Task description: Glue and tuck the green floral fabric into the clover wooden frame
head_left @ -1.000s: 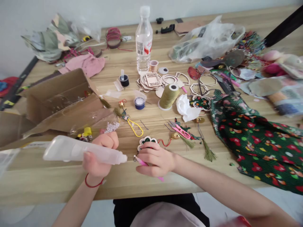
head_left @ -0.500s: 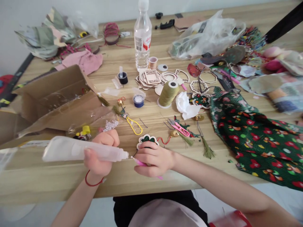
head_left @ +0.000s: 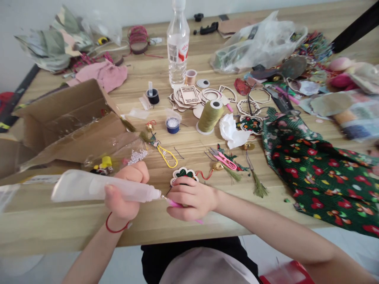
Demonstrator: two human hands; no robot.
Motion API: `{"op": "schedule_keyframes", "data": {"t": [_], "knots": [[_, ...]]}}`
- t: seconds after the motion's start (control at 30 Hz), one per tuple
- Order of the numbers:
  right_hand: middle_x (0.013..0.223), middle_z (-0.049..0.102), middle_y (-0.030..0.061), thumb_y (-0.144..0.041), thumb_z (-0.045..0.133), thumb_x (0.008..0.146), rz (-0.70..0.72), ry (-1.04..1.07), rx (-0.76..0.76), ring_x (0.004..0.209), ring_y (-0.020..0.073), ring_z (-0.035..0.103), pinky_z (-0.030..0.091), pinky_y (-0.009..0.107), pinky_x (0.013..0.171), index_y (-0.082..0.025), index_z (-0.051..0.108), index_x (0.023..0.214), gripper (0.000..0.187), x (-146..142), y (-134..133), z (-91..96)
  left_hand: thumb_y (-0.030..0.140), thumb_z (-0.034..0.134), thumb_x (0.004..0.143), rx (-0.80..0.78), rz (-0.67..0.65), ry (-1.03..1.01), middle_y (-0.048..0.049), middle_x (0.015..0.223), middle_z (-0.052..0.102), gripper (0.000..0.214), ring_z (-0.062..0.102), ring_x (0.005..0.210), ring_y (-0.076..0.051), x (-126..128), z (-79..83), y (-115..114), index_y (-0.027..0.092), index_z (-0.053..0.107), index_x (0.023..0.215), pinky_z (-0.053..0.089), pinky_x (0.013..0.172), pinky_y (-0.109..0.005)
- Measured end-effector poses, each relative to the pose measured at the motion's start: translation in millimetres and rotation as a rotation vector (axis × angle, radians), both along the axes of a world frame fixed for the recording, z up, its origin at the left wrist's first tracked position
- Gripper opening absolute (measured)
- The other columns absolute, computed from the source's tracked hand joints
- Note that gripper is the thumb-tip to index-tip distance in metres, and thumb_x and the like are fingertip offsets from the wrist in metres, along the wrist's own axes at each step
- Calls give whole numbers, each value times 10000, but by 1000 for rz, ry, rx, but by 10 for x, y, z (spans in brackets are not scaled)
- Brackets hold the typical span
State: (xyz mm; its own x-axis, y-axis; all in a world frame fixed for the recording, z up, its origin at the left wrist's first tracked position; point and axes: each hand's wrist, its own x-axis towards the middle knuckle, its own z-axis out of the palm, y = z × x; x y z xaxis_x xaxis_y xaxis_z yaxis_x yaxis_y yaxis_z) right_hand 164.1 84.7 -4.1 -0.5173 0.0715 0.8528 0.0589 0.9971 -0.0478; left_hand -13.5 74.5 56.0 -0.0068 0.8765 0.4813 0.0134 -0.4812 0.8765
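My left hand (head_left: 126, 191) is wrapped around a translucent squeeze bottle (head_left: 85, 187), held almost level with its nozzle to the right. Closed fingers of my right hand (head_left: 191, 199) grip a slim pink pen-like tool (head_left: 175, 203). A small pale bead (head_left: 162, 196) shows at its tip, right at the bottle's nozzle. Partly under the right fingers is a flower-shaped wooden piece (head_left: 184, 172) with dark green fabric inside; whether those fingers also hold it I cannot tell. A red cord with a gold bell (head_left: 218, 166) lies beside it.
An open cardboard box (head_left: 68, 118) stands at the left, with loose white beads (head_left: 137, 156) near it. Pink thread snips (head_left: 223, 159), a thread cone (head_left: 210, 117), a bead tub (head_left: 173, 123) and a water bottle (head_left: 178, 47) stand or lie beyond. Floral green fabric (head_left: 325, 169) covers the right.
The gap between the squeeze bottle's nozzle and the pink tool's tip has closed; they now meet at the bead. Both hands have otherwise hardly moved.
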Motion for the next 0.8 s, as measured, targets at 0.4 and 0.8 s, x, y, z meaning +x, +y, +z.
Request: {"op": "schedule_keyframes", "data": {"t": [0.4,0.8], "knots": [[840,672,16,-160,526,930,-29,-6,7,751,131,615,539,310,897,-211,602,908,94,-2,-3,22,691,262,927,-6,-30,2,18,447,259,633,246,405,-110,-3,2,16,190,258,540,145,455,-339],[872,660,44,-154,596,896,-2,-1,-3,771,147,598,530,329,893,-192,622,899,45,2,-5,22,699,273,919,-21,-44,-8,20,459,274,621,266,423,-117,-17,-24,7,198,287,553,171,464,-337]]}}
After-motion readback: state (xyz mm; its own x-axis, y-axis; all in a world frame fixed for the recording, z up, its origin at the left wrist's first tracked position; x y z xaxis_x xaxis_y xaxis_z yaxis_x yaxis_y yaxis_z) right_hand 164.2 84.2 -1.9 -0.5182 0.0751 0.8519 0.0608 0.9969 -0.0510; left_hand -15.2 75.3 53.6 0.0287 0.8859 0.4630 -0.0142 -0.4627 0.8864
